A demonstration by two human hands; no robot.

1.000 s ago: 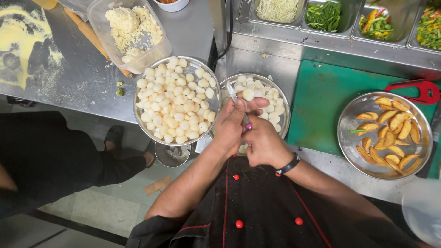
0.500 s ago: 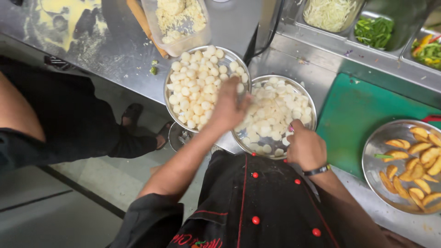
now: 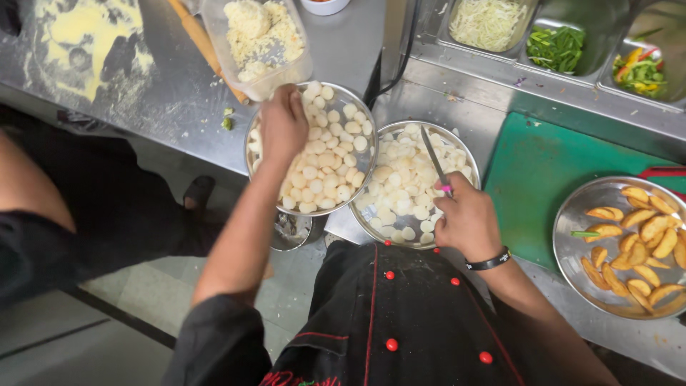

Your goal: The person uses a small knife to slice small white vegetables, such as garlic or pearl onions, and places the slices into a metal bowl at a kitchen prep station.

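Note:
My left hand (image 3: 282,127) reaches down into the far side of a steel bowl (image 3: 355,95) full of round pale pieces (image 3: 321,171). Its fingers curl downward among the pieces and their tips are hidden. My right hand (image 3: 468,223), with a black band on the wrist, grips a small knife (image 3: 433,156) by its pink-tipped handle. The blade points away over a second steel bowl (image 3: 469,144) that holds paler cut pieces (image 3: 400,189). The two bowls touch side by side at the counter's near edge.
A clear tub of crumbly yellow stuff (image 3: 257,36) and a wooden rolling pin (image 3: 204,44) lie beyond the left bowl. A green board (image 3: 539,175) and a steel plate of fried wedges (image 3: 632,246) sit at right. Inset trays hold shredded vegetables (image 3: 487,21). Another person's dark sleeve (image 3: 50,236) is at left.
My left hand has gone from the right bowl across to the far side of the left bowl. My right hand has dropped to the right bowl's near rim with the knife.

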